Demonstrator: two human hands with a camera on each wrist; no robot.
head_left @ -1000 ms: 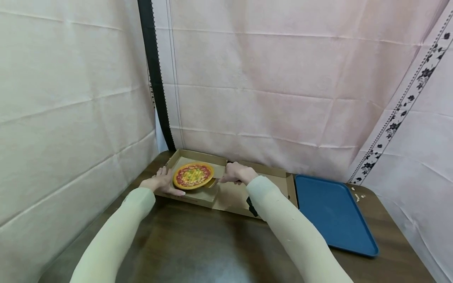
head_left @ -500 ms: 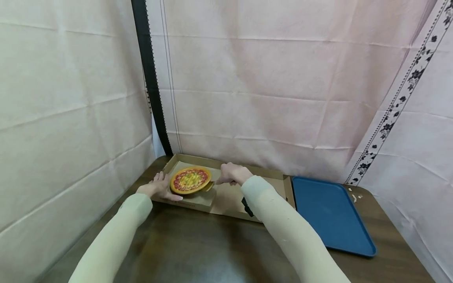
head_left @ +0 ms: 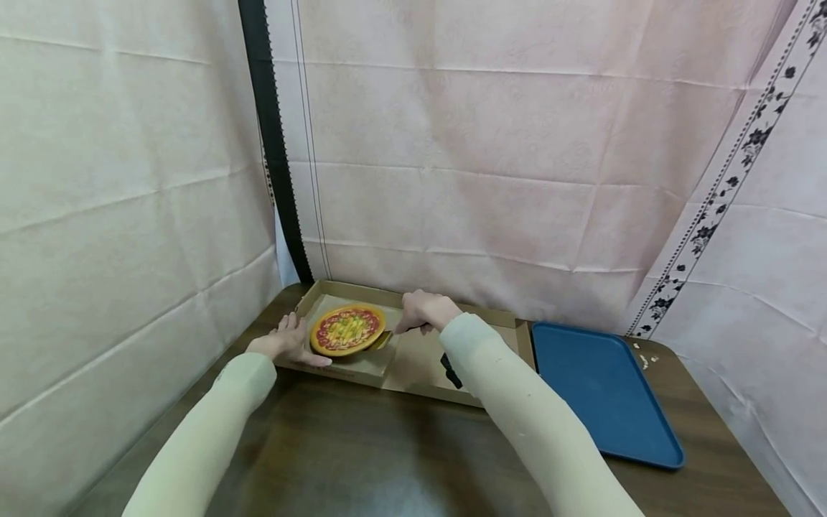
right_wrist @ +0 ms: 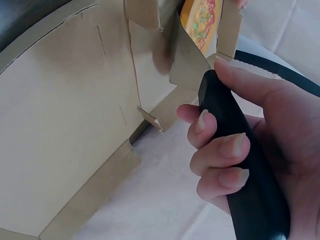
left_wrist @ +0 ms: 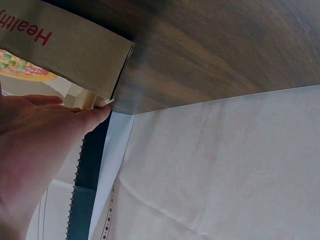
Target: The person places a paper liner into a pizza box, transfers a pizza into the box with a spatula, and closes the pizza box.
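A small round pizza with red, green and yellow topping lies in the left half of an opened cardboard pizza box. My right hand grips the black handle of a pizza server. Its metal blade reaches in at the pizza's right edge, the tip hidden under it. At the box's left front corner is my left hand, fingers spread and fairly straight along the side wall, thumb toward the front. In the left wrist view a fingertip touches the edge of the box wall, which bears red lettering.
A blue tray lies to the right of the box. Small pale bits are scattered beyond it on the dark wooden table. Cloth curtains hang close behind the box and along the left side.
The head view has shifted a little. My right hand has raised slightly, with the pizza server still at the pizza's right edge. My left hand stays at the box corner.
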